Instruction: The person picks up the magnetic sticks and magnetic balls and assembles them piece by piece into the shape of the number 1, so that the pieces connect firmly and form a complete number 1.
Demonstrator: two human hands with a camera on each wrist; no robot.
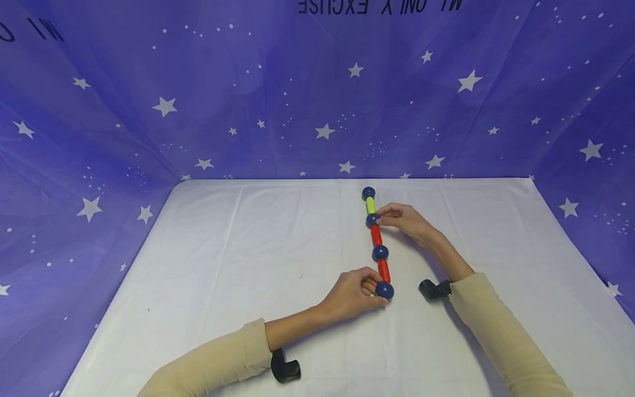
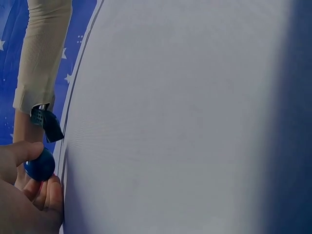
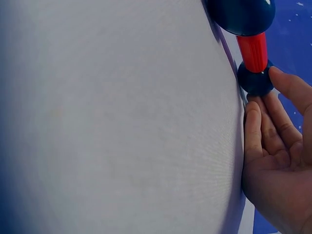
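Observation:
A chain of dark blue balls and short rods runs away from me on the white table. My left hand (image 1: 353,295) pinches the nearest blue ball (image 1: 385,290) between thumb and fingers. A red rod (image 1: 384,271) joins it to another blue ball (image 1: 380,252). Beyond that, a second red rod (image 1: 376,235) leads to a blue ball (image 1: 372,220), which my right hand (image 1: 405,220) holds with thumb and fingertips. A yellow-green rod (image 1: 370,205) and the farthest blue ball (image 1: 369,193) end the line. The right wrist view shows the gripped blue ball (image 3: 256,80) below a red rod (image 3: 253,52).
A white cloth covers the table (image 1: 238,248). Behind and beside it hangs a purple-blue curtain (image 1: 278,110) with white stars. Black wrist camera mounts (image 1: 285,368) stick out from both beige sleeves (image 1: 218,358).

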